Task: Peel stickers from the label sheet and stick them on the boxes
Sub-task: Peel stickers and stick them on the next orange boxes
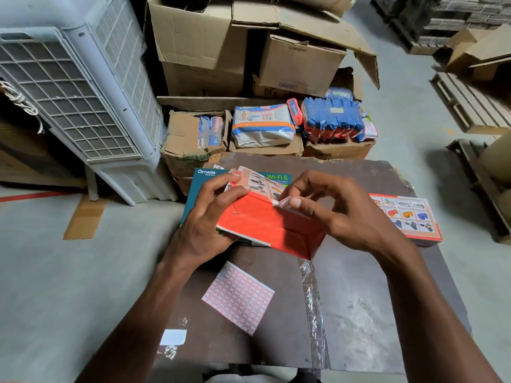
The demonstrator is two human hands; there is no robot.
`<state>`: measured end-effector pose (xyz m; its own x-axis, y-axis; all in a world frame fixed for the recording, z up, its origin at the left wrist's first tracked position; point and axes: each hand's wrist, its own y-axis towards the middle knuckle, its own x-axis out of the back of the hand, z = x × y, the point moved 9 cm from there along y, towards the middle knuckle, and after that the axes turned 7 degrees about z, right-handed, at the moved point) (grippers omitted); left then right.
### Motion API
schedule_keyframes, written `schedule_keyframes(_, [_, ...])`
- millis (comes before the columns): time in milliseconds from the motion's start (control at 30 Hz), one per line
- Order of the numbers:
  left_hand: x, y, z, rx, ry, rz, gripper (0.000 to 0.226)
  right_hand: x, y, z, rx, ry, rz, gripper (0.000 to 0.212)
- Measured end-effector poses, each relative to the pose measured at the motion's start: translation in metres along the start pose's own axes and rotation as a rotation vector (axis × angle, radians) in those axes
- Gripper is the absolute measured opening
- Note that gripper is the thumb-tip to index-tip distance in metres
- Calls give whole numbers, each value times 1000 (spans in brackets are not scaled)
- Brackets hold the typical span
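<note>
Sticker (284,202) pinched in right hand (340,214) grip; left hand (210,214) grasps orange box (265,225).

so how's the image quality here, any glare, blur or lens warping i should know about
Head view: strong wide-angle warping, with the air cooler and the cartons bowing outward at the edges; glare shines off the clear tape strip on the table; the middle is sharp, so the orange box, the sticker pinched by the right hand and the label sheet read clearly; corners are softer and dimmer.
</note>
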<state>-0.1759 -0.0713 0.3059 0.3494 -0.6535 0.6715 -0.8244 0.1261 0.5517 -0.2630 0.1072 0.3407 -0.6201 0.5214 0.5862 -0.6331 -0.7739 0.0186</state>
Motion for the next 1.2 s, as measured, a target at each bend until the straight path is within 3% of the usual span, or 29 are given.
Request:
schedule_keyframes(533, [-6,0,3,27,-10,71,86,-9,9,8,20,-239,41,9])
schedule_keyframes(833, [-10,2,7,73,-16,100,86,-8,11,14,42,-332,-10,14])
schedule_keyframes(1200, [-15,3,8,87,-34,117,88,-6,9,14,59,-372,-68,6])
